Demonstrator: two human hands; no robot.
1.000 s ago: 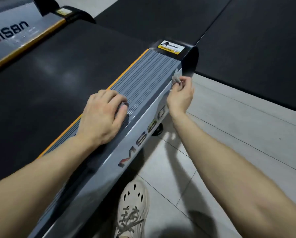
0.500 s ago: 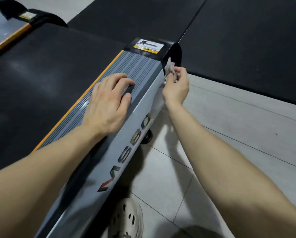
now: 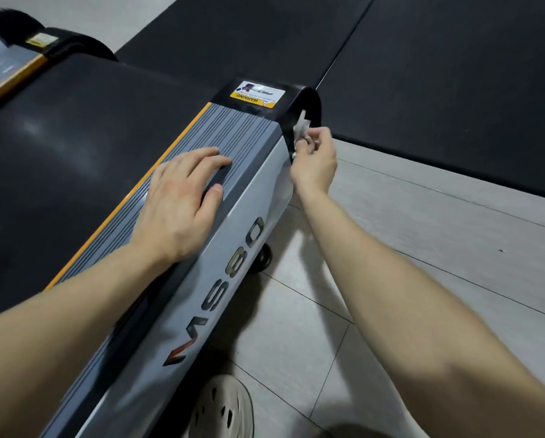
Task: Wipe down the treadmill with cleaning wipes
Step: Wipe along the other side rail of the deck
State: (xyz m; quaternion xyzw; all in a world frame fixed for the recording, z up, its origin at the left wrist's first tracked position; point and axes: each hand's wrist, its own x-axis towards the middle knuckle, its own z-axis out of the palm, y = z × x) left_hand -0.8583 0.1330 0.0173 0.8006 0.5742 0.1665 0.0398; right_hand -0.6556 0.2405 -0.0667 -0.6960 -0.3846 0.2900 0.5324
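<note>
The treadmill's grey ribbed side rail (image 3: 233, 134) runs from bottom left up to a black end cap (image 3: 299, 102) with a yellow warning label. My left hand (image 3: 179, 203) lies flat on the rail, fingers spread, holding nothing. My right hand (image 3: 313, 159) pinches a small crumpled white wipe (image 3: 301, 126) against the outer side of the end cap, where the silver side panel (image 3: 264, 184) meets the black cap. Most of the wipe is hidden in my fingers.
The black running belt (image 3: 75, 137) fills the left. A second treadmill rail (image 3: 8, 71) shows at the top left. Black rubber floor mats (image 3: 422, 74) lie beyond, grey floor tiles (image 3: 422, 248) to the right. A small wheel (image 3: 261, 259) sits under the frame; my white shoe (image 3: 223, 409) stands below.
My right hand has slid the wipe along the side panel toward the end cap. My left hand has shifted up the rail the same way.
</note>
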